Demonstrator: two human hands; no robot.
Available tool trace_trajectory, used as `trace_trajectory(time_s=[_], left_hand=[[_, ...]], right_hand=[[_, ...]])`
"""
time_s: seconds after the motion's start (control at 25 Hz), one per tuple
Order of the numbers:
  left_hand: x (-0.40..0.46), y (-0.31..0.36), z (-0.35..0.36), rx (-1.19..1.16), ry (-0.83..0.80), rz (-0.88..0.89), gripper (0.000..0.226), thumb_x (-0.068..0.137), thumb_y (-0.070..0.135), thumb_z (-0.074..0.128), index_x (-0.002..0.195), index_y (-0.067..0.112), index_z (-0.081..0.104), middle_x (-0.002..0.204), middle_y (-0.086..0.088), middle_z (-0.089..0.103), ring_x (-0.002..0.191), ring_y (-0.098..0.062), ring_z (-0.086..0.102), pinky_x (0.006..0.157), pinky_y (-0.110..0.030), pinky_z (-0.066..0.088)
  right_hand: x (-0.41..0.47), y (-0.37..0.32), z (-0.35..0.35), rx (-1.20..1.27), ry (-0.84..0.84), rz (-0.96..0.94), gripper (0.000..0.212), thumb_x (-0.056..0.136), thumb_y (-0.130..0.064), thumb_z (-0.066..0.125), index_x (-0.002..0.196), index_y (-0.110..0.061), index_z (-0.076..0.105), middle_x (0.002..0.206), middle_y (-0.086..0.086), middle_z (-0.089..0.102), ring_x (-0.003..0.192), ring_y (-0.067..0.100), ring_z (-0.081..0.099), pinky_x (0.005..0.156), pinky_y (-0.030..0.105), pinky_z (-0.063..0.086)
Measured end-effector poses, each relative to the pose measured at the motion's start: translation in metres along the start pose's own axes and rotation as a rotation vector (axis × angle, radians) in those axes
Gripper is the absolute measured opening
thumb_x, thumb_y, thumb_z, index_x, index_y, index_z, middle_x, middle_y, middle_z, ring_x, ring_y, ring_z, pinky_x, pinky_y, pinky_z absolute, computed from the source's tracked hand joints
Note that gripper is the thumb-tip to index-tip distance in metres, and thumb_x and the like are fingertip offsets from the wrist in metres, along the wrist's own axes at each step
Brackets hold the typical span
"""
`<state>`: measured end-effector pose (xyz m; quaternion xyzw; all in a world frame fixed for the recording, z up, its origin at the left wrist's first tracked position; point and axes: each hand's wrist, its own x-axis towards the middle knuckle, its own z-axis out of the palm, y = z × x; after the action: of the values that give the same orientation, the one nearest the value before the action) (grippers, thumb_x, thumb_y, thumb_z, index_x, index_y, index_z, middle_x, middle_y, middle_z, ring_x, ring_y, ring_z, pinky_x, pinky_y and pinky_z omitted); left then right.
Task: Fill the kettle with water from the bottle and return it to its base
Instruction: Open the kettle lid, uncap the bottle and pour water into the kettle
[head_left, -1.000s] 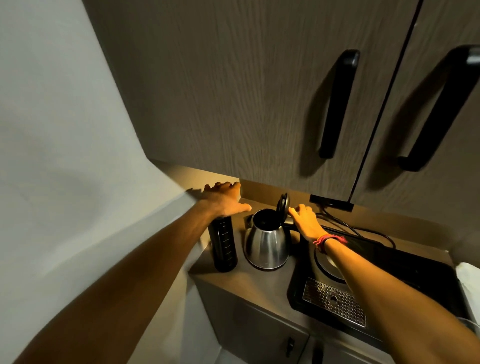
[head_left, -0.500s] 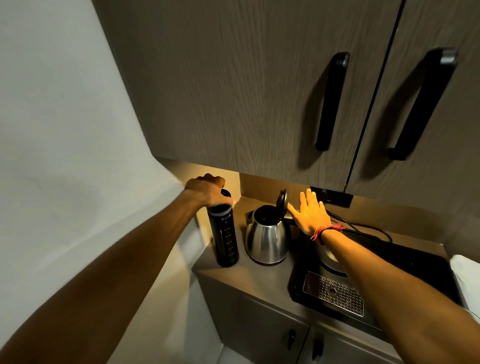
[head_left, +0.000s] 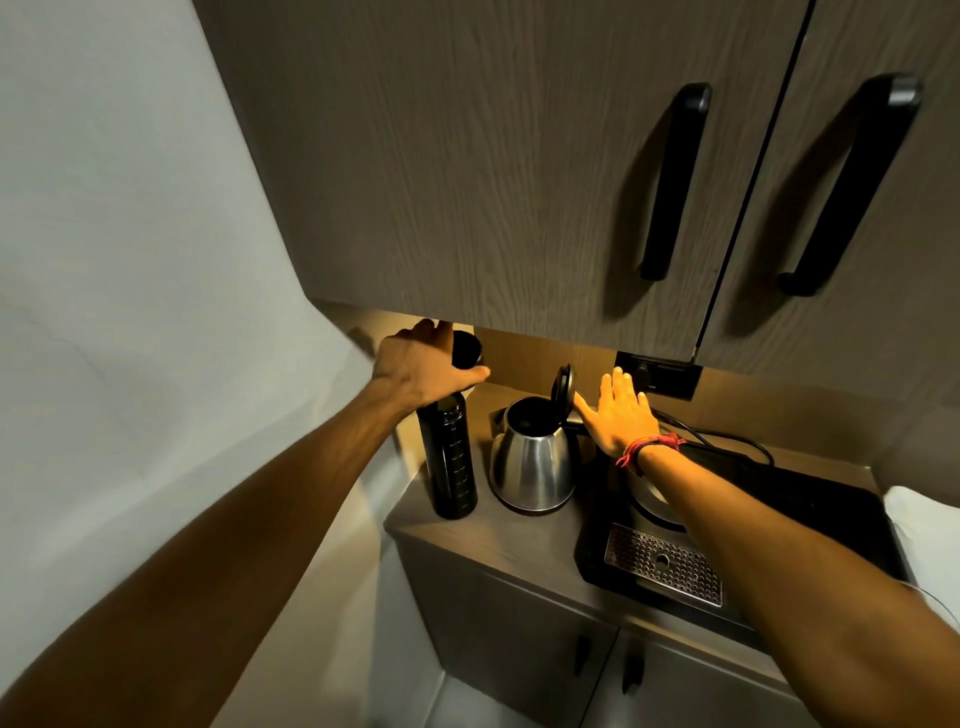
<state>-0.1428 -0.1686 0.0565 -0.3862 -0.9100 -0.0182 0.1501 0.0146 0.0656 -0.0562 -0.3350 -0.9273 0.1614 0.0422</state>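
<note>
A tall black bottle (head_left: 448, 462) stands upright at the counter's left end. My left hand (head_left: 421, 369) is closed around its top, and the black cap (head_left: 466, 351) shows between my fingers above the neck. I cannot tell whether the cap is off. Just right of the bottle stands the steel kettle (head_left: 532, 462) on the counter, its black lid (head_left: 563, 387) hinged up. My right hand (head_left: 618, 410) hovers flat with fingers spread beside the lid and over the kettle's handle, holding nothing. The round kettle base (head_left: 647, 501) lies on a black tray, partly hidden by my right forearm.
The black tray (head_left: 810, 499) with a metal drip grate (head_left: 662, 569) fills the counter's right side. A wall socket (head_left: 657, 374) and cables (head_left: 727, 441) sit behind it. Cupboard doors with black handles (head_left: 672, 182) hang low overhead. A white wall closes the left.
My left hand went from lying flat on the bottle's top to gripping it, and has risen a little. My right hand left the kettle's lid and opened flat beside it.
</note>
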Motion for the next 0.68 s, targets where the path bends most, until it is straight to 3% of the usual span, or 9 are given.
trace_trajectory(time_s=[0.08,0.2,0.32,0.44,0.68], left_hand=[[-0.012,0.027,0.015,-0.057,-0.043,0.253,0.086,0.071,0.089,0.041,0.121,0.019,0.042,0.107,-0.006,0.062,0.084,-0.025,0.062,0.065,-0.032,0.042],[-0.049,0.074,0.062,-0.072,-0.348,0.506,0.072,0.071,0.077,0.057,0.116,0.022,0.046,0.106,-0.006,0.06,0.09,-0.028,0.062,0.067,-0.034,0.041],[-0.089,0.102,0.117,-0.065,-0.514,0.449,0.068,0.07,0.051,0.074,0.126,0.021,0.047,0.117,-0.01,0.056,0.103,-0.032,0.06,0.073,-0.041,0.046],[-0.111,0.115,0.155,-0.037,-0.595,0.378,0.072,0.075,0.035,0.077,0.138,0.022,0.044,0.128,-0.012,0.051,0.116,-0.033,0.053,0.083,-0.047,0.05],[-0.118,0.123,0.175,-0.006,-0.59,0.345,0.081,0.079,0.037,0.077,0.146,0.023,0.034,0.137,-0.014,0.043,0.122,-0.035,0.048,0.088,-0.05,0.05]], right_hand=[[-0.002,-0.001,0.001,-0.007,-0.006,-0.001,0.083,0.093,-0.063,0.02,0.153,-0.005,0.012,0.163,0.014,0.002,0.151,0.028,0.002,0.122,0.05,0.01],[-0.001,-0.002,0.001,-0.03,-0.022,-0.013,0.08,0.094,-0.06,0.019,0.153,-0.006,0.012,0.163,0.012,0.002,0.151,0.027,0.002,0.122,0.05,0.011],[-0.003,-0.004,0.0,-0.039,-0.03,-0.01,0.078,0.095,-0.058,0.019,0.153,-0.006,0.012,0.163,0.012,0.002,0.151,0.027,0.002,0.122,0.05,0.011],[-0.005,-0.005,0.0,-0.039,-0.022,-0.003,0.078,0.095,-0.059,0.019,0.152,-0.006,0.014,0.163,0.012,0.003,0.151,0.027,0.003,0.122,0.05,0.011],[-0.002,-0.005,-0.001,-0.043,-0.034,-0.003,0.075,0.096,-0.056,0.02,0.152,-0.006,0.016,0.163,0.013,0.004,0.15,0.029,0.004,0.121,0.051,0.013]])
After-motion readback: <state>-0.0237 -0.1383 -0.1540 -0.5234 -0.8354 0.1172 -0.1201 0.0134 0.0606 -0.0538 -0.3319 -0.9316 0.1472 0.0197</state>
